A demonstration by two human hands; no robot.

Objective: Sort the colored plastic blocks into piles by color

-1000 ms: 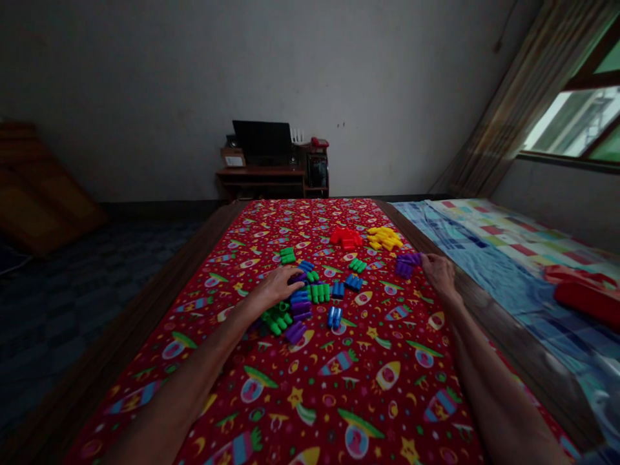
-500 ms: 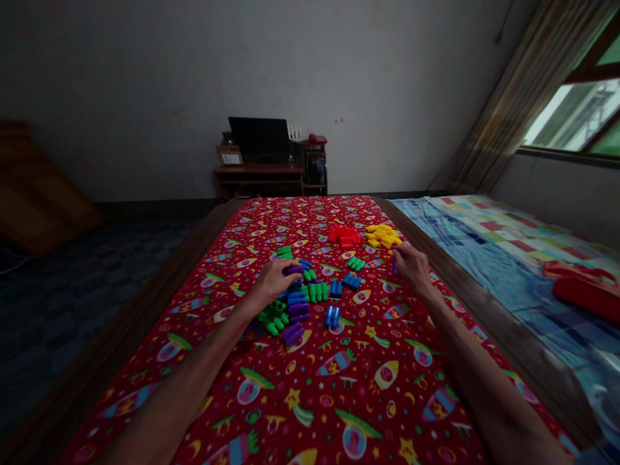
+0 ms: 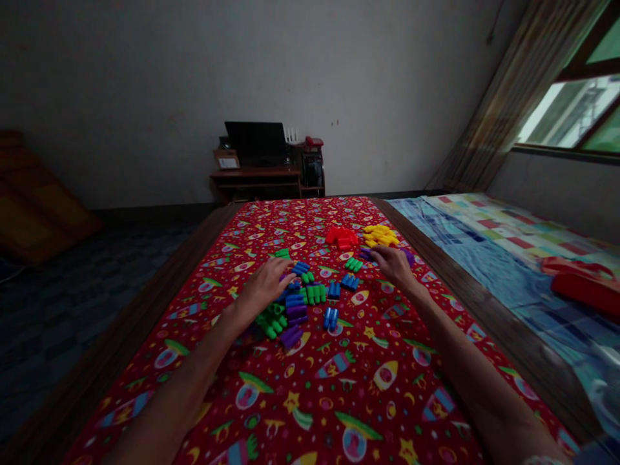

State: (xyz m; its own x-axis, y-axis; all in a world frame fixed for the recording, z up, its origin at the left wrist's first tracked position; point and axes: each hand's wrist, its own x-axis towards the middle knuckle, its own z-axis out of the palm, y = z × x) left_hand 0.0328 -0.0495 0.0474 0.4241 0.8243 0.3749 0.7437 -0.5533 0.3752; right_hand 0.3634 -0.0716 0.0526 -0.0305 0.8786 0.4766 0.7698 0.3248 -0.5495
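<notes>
My left hand (image 3: 267,279) is over the left edge of a mixed pile of green, blue and purple blocks, its fingers apart near a blue block (image 3: 301,268). Purple blocks (image 3: 296,312) and green blocks (image 3: 316,294) lie beside it. My right hand (image 3: 393,263) pinches a purple block (image 3: 369,254) near the yellow blocks (image 3: 380,236). More purple (image 3: 409,257) shows behind that hand. Red blocks (image 3: 342,238) form a group left of the yellow ones. Separate blue blocks (image 3: 331,318) and a green block (image 3: 353,265) lie between the hands.
The red patterned cloth (image 3: 310,413) covers a long wooden table. A desk with a monitor (image 3: 256,143) and a red telephone (image 3: 314,141) stands by the far wall. On the right is a bed (image 3: 465,239) with a red item (image 3: 584,294).
My right hand has moved left, and purple now shows on both sides of it. My left hand has drawn slightly left and no longer holds the purple block.
</notes>
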